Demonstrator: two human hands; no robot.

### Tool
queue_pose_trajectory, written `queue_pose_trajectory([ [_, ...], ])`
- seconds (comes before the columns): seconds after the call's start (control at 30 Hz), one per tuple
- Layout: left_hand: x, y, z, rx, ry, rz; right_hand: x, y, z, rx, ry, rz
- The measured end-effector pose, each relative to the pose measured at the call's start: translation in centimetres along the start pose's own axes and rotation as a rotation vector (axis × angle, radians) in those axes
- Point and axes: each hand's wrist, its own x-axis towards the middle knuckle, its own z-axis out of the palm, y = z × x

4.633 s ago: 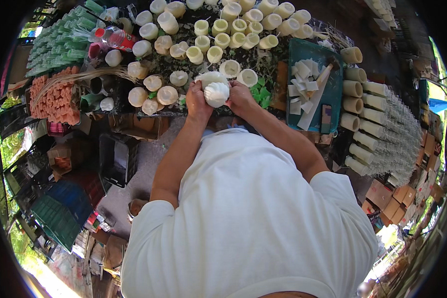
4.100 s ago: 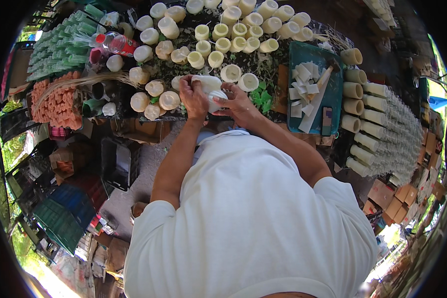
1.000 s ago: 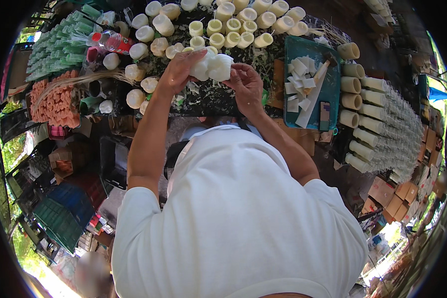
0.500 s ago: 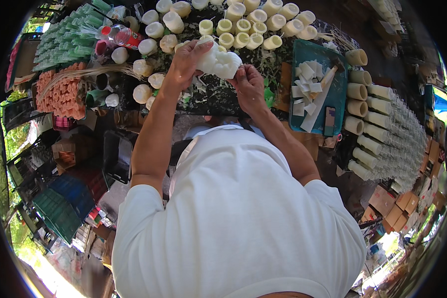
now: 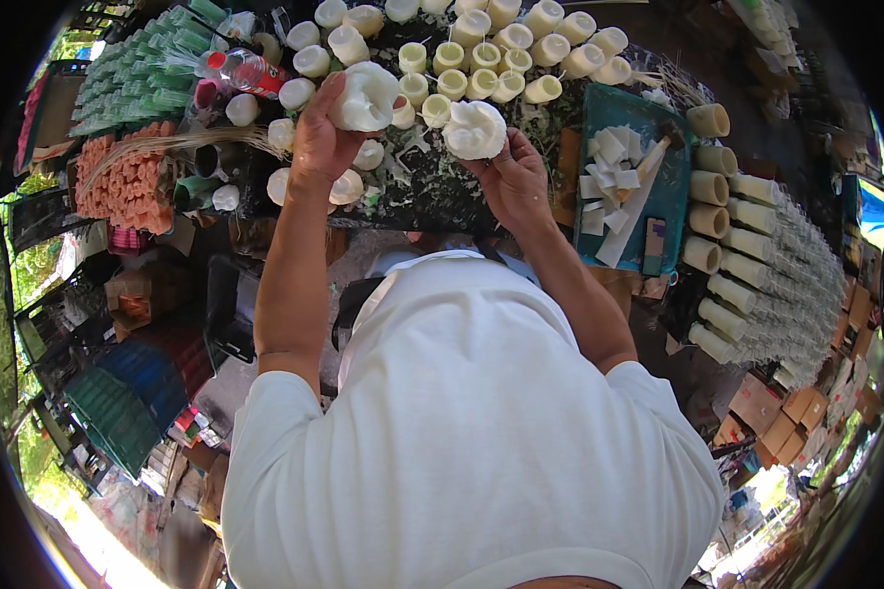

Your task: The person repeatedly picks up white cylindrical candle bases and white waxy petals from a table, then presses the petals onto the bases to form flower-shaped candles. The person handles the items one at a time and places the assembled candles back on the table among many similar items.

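We hold one cream-white moulded wax piece (image 5: 365, 96) in our left hand (image 5: 322, 137) and a second cream-white wax piece (image 5: 474, 129) in our right hand (image 5: 509, 177), each grip closed, above the dark, wax-spattered surface (image 5: 432, 187). Many pale cylindrical cups (image 5: 506, 59) stand beyond; both pieces seem not yet set down.

white lumps (image 5: 365, 95): matt, waxy-looking, kinda lumpy
tray (image 5: 680, 187): teal plastic, smooth
shirt (image 5: 481, 432): white cloth, matt
boxes (image 5: 756, 402): brown cardboard
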Motion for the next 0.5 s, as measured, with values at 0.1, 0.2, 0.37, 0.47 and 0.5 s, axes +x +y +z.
queue_pose_trajectory([
  [0.1, -1.5, -2.2, -2.9, -0.197, -0.044, -0.148, 0.0, -0.4, 0.9, 0.151, -0.045, -0.005],
  [0.2, -3.2, -6.5, -5.0, -0.171, -0.032, -0.268, 0.8, -0.6, 0.6, 0.258, -0.143, -0.050],
  [0.37, -5.2, -11.5, -5.6, 0.004, -0.042, -0.432, 1.6, -1.0, 1.0, 0.242, -0.188, 0.001],
  [0.47, -5.7, -12.8, -4.4, 0.022, -0.070, -0.529, 1.9, -1.5, 2.3, 0.314, -0.179, 0.047],
  [0.5, -5.8, -13.1, -3.9, 0.015, -0.037, -0.547, 2.0, -1.6, 2.7, 0.357, -0.191, 0.068],
])
